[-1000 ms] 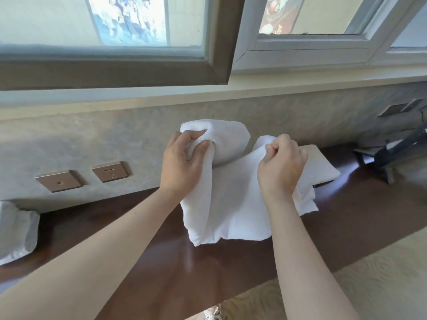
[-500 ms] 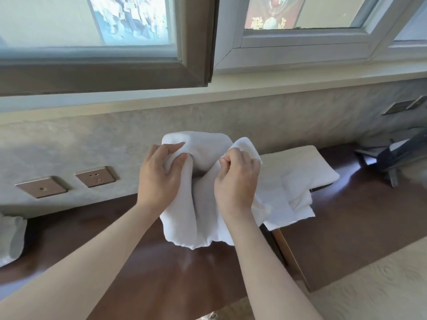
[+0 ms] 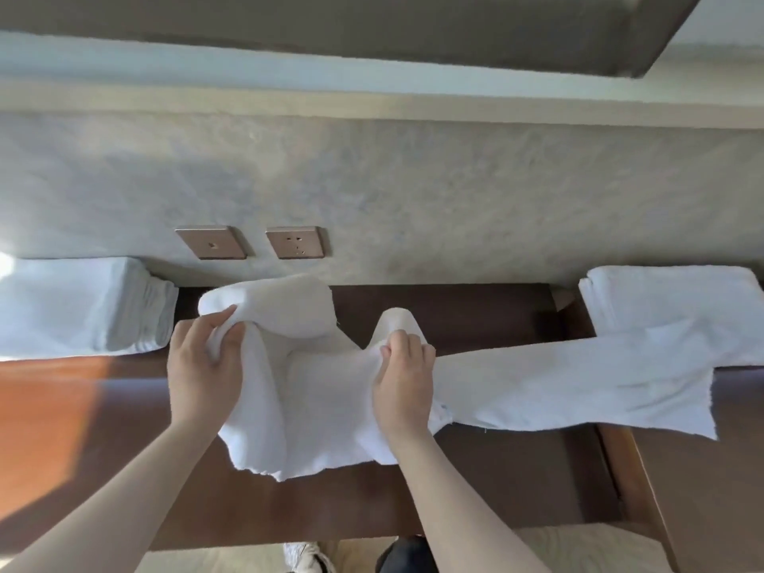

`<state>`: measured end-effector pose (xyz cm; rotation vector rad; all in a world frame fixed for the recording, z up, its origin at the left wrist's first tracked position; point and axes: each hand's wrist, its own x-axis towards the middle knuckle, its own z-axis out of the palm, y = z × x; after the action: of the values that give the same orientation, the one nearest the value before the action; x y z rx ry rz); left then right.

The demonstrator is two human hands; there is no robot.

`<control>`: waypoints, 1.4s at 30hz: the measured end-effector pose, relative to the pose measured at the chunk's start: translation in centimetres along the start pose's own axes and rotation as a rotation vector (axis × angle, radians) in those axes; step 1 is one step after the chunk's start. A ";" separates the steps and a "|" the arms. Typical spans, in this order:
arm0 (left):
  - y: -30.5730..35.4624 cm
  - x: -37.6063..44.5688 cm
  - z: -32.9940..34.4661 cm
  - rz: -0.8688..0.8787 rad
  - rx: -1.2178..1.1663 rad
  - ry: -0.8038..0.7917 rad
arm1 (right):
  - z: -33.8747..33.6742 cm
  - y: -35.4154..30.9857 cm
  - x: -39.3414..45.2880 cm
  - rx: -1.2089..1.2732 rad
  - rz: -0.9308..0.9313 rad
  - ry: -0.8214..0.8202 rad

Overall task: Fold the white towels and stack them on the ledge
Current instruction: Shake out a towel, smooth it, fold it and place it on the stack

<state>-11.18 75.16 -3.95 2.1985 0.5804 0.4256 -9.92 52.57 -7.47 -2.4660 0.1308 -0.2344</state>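
Both hands grip towel (probably unfolded)

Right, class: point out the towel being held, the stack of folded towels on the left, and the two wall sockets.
held towel (image 3: 330,390), head view, on the bunched cloth between the hands.
stack of folded towels (image 3: 74,308), head view, on its top surface.
wall sockets (image 3: 295,241), head view, on the right plate's face.
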 end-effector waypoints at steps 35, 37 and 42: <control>1.4 -11.3 23.0 0.571 0.722 -0.885 | 0.4 18.4 1.9 -0.217 0.181 -0.461; 2.0 -11.5 23.6 0.596 0.763 -0.884 | -0.5 18.8 2.1 -0.123 0.149 -0.335; 3.7 -12.0 25.4 0.471 0.783 -0.879 | -6.6 20.9 5.5 -0.073 0.122 -0.104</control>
<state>-8.11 50.86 -18.12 2.9236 -0.3323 -0.6559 -6.56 31.40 -14.54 -2.5256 0.2479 -0.0499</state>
